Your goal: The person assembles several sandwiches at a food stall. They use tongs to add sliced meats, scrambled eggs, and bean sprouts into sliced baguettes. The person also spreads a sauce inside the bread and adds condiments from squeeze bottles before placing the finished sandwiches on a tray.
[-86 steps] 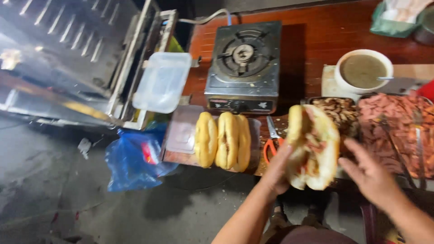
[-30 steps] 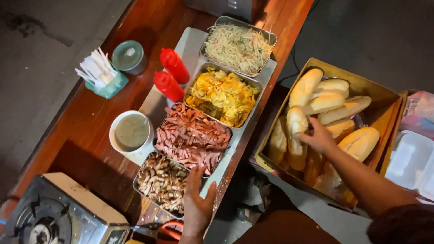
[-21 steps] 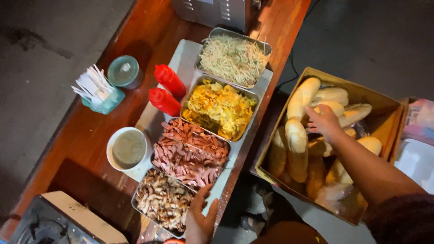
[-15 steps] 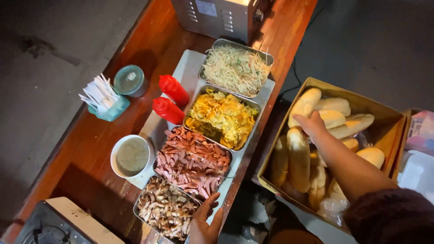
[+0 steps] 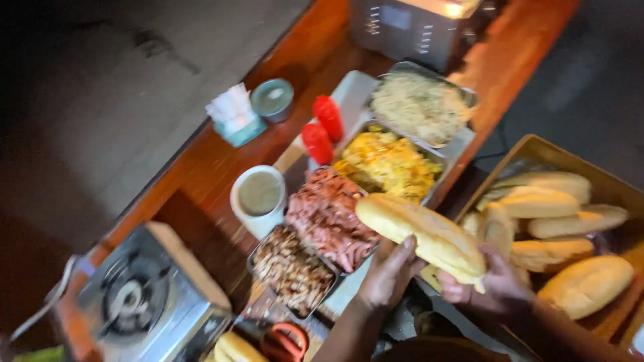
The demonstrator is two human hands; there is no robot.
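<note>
I hold a long bread roll (image 5: pixel 421 236) level in front of me, above the edge of the food trays. My left hand (image 5: pixel 390 273) grips its underside near the middle. My right hand (image 5: pixel 488 284) grips its right end. Behind the roll lie metal trays of sliced pinkish meat (image 5: pixel 327 216), dark chopped meat (image 5: pixel 288 268), yellow filling (image 5: pixel 389 163) and pale shredded vegetables (image 5: pixel 420 106). To the right, a cardboard box (image 5: pixel 537 149) holds several more rolls (image 5: pixel 585 284).
A white cup of brown sauce (image 5: pixel 259 198) stands left of the trays, with two red squeeze bottles (image 5: pixel 323 130), a napkin holder (image 5: pixel 232 115) and a lidded jar (image 5: pixel 272 99) behind. A gas stove (image 5: pixel 142 300) sits at lower left, red-handled scissors (image 5: pixel 284 340) below. A metal appliance (image 5: pixel 416 27) stands at the far end.
My right hand reached into the box, lifted out a roll and brought it over to the trays. My left hand rose from beside the trays to take the roll's underside.
</note>
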